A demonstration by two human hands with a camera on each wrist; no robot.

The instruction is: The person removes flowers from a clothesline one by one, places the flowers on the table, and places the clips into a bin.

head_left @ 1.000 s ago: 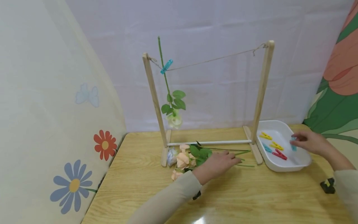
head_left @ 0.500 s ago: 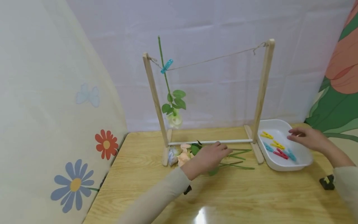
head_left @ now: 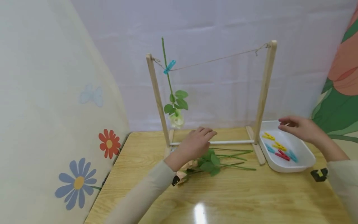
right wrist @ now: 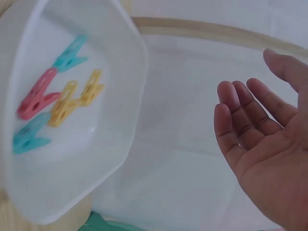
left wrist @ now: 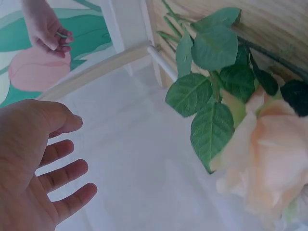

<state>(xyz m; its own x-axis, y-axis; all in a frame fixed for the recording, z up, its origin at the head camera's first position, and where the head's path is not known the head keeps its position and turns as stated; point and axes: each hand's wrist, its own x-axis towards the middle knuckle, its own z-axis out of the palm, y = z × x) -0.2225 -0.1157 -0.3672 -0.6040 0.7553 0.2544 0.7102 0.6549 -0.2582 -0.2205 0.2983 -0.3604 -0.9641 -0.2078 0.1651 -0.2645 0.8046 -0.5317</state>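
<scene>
With fingers loosely spread and nothing in them, my left hand (head_left: 194,143) hovers over a pile of artificial roses on the table. A peach rose (left wrist: 274,154) and green leaves (head_left: 209,161) show in the pile; the hand covers some blooms in the head view. My right hand (head_left: 299,128), also holding nothing, hangs above the back of a white tray (head_left: 303,163). Inside the tray lie several clothespins: a red clothespin (head_left: 282,155), yellow clothespins (head_left: 279,146) and blue clothespins (head_left: 292,156). A white-green rose (head_left: 176,119) hangs bloom-down, clipped by a blue clothespin (head_left: 169,67) to a string.
The twine string (head_left: 212,61) runs between two wooden posts (head_left: 267,90) joined low down by a white bar (head_left: 232,142). Rose stems (head_left: 237,168) point right toward the tray. A white cloth (head_left: 218,99) hangs behind; a painted wall (head_left: 92,124) stands at the left.
My right hand let a blue clothespin drop into the tray, then rose leftward. My left hand lifted off the stems and moved left and up, uncovering the leaves.
</scene>
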